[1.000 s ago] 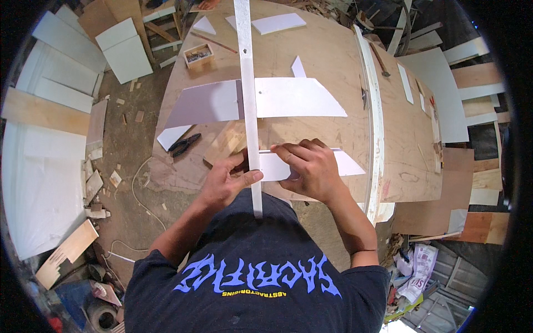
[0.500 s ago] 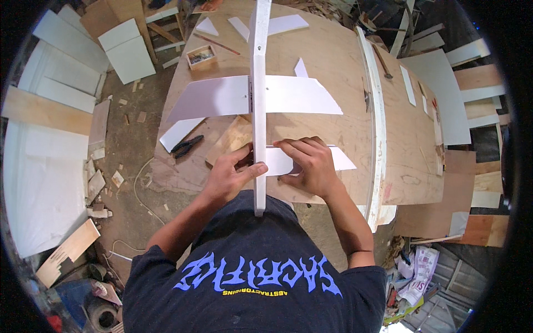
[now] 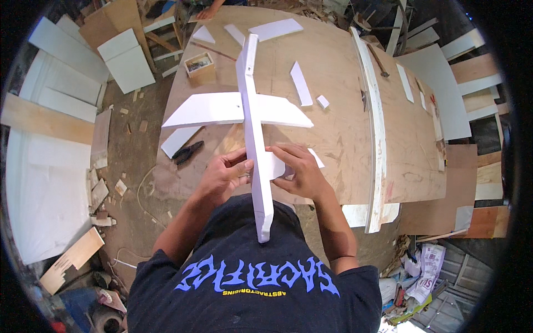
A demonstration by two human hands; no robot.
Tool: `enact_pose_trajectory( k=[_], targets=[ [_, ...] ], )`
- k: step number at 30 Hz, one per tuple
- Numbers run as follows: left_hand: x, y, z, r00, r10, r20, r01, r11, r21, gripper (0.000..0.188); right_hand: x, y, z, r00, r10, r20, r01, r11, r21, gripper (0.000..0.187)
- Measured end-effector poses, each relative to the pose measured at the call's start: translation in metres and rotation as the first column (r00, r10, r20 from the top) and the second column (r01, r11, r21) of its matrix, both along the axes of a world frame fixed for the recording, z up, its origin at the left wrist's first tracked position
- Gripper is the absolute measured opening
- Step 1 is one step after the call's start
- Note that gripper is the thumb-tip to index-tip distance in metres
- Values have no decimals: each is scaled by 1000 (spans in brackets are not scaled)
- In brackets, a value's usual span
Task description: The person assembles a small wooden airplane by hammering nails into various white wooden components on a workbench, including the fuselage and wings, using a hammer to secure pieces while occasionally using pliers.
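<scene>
A long white wooden board (image 3: 253, 127) stands on edge between my hands, its near end against my shirt. White tapered boards (image 3: 206, 109) stick out from both sides of its upper part. My left hand (image 3: 222, 173) is closed at the board's left face, thumb and fingertips against it; what lies behind the fingers is hidden. My right hand (image 3: 302, 172) grips a shorter white board piece (image 3: 273, 165) at the long board's right side, thumb below and fingers above. The slanted tip of this piece shows past my knuckles.
On the plywood table (image 3: 333, 66) lie black-handled pliers (image 3: 189, 151), a small wooden box (image 3: 199, 65), white offcuts (image 3: 300, 83) and a hammer (image 3: 379, 60). A long white strip (image 3: 372, 127) crosses the right side. Another person's hand (image 3: 209, 12) rests at the far edge. White panels (image 3: 50, 166) lean at left.
The long board has tilted, its far end dropping into view and its near end coming closer to me. My hands moved slightly left with it. An offcut and small block are now uncovered.
</scene>
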State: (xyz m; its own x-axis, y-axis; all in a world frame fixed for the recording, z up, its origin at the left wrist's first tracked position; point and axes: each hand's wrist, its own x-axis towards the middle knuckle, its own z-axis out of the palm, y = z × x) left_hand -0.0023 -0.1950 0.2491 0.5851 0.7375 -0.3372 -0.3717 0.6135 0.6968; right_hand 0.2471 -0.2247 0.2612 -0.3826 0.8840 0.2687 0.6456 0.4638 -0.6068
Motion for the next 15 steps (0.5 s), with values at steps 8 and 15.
enact_pose_trajectory(
  k=[8,15],
  targets=[
    [-9,-15,0,999,-20,-36,21,999,34,51,-5,-18,20,996,-29,88,31,999,-30,74],
    [-19,-23,17,996,-18,-87,31,988,150,64,-7,-30,61,986,-38,161,31,998,46,76]
  ],
)
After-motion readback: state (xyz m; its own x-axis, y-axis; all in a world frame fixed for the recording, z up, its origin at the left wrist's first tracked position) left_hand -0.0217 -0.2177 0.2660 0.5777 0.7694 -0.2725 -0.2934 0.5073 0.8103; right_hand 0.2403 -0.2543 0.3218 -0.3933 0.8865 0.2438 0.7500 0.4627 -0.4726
